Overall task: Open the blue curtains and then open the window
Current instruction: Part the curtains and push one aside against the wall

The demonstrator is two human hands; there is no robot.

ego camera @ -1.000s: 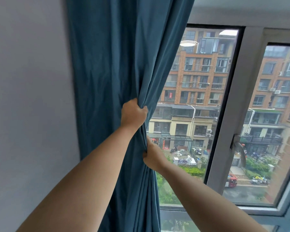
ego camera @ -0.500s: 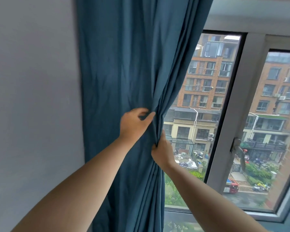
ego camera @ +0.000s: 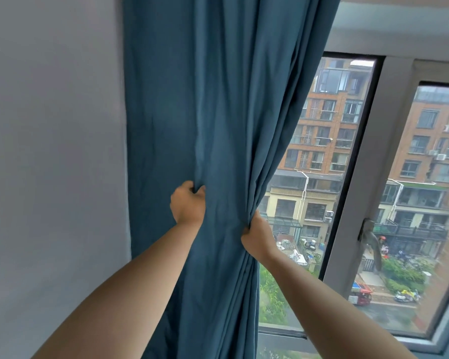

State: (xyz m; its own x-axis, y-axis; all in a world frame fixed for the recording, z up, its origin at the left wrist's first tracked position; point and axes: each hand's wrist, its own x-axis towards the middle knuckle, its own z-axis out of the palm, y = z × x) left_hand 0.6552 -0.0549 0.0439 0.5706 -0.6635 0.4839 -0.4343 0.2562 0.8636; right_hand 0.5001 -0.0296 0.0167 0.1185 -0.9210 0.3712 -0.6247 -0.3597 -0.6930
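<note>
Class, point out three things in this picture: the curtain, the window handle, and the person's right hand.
Curtain [ego camera: 218,112]: head view, on the broad folds above the hands.
Window handle [ego camera: 371,242]: head view, on its lever, which hangs down.
Right hand [ego camera: 257,235]: head view, on the back of the hand.

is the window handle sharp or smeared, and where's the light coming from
Head view: the window handle looks smeared and soft; daylight comes through the window glass, leaving the blue curtain dim and the wall evenly grey; frame lines bow from wide-angle distortion.

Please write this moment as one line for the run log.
left hand: gripping dark blue fabric curtain | right hand: gripping curtain edge | grey-framed window: shut
</note>
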